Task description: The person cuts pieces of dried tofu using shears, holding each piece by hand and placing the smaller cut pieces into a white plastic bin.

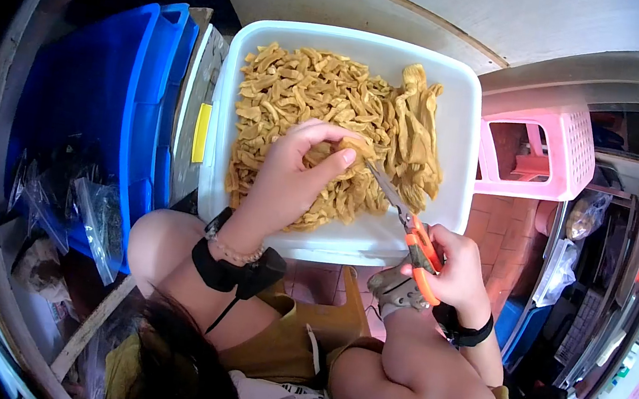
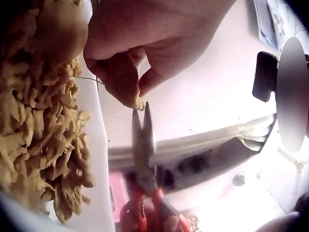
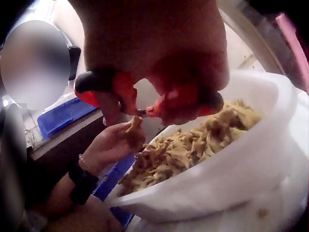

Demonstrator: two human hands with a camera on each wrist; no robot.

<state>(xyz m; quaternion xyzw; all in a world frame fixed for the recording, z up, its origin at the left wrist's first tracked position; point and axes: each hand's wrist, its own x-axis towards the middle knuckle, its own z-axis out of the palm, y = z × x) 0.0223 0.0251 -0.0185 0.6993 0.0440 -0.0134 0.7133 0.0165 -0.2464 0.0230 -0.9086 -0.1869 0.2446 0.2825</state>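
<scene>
Over the white tub (image 1: 463,138), my left hand (image 1: 285,183) pinches a yellow-brown strip (image 1: 356,148) between thumb and fingers. My right hand (image 1: 455,270) grips orange-handled scissors (image 1: 419,253) at the tub's near right side. In the left wrist view the scissor blades (image 2: 143,137) stand apart, their tips right by the lower end of the held strip (image 2: 120,82). Short cut pieces (image 1: 294,83) fill the left and middle of the tub, and longer whole strips (image 1: 417,136) lie on its right side. The right wrist view shows both handles (image 3: 125,92) within the right hand (image 3: 154,43).
Blue crates (image 1: 105,115) with clear plastic bags (image 1: 100,223) stand at the left. A pink plastic stool (image 1: 575,156) is right of the tub, beside shelves (image 1: 617,271) with bags. A pale panel (image 1: 377,9) rises behind the tub. The person's bare knees (image 1: 417,374) are close to its near edge.
</scene>
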